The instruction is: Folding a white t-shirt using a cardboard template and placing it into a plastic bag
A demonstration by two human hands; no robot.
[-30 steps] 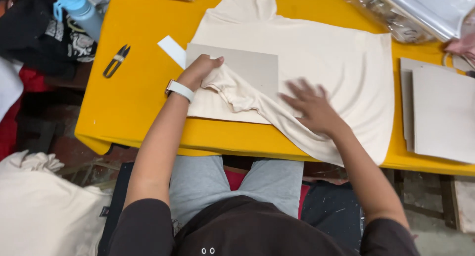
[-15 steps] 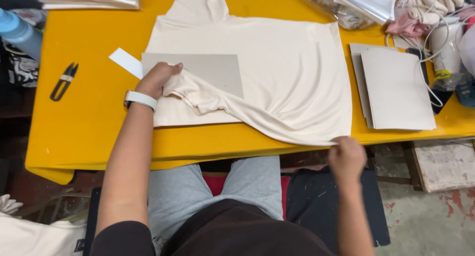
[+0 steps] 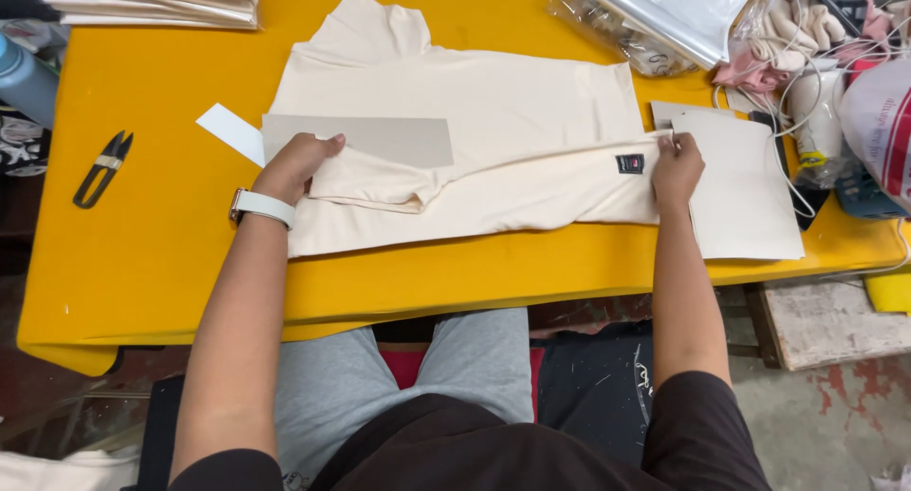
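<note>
A cream T-shirt (image 3: 474, 102) lies spread on the yellow table (image 3: 142, 263), its near side folded over in a long strip. A grey cardboard sheet (image 3: 380, 138) rests on the shirt. My left hand (image 3: 296, 164), with a white wristband, presses the folded sleeve at the shirt's left end beside the cardboard. My right hand (image 3: 676, 168) pinches the hem at the shirt's right end, next to a small dark label (image 3: 629, 163), holding the fold taut over the stack of grey boards (image 3: 750, 197).
Black thread snips (image 3: 102, 166) lie at the left of the table. A white paper slip (image 3: 231, 132) sticks out by the cardboard. Folded cream garments (image 3: 152, 0) sit at the back left, clear plastic bags (image 3: 664, 17) at the back right, cords and clutter (image 3: 826, 64) far right.
My right hand has lifted the shirt's near edge from the table front and carried it up and right, folding that side into a strip. The left hand stayed on the sleeve.
</note>
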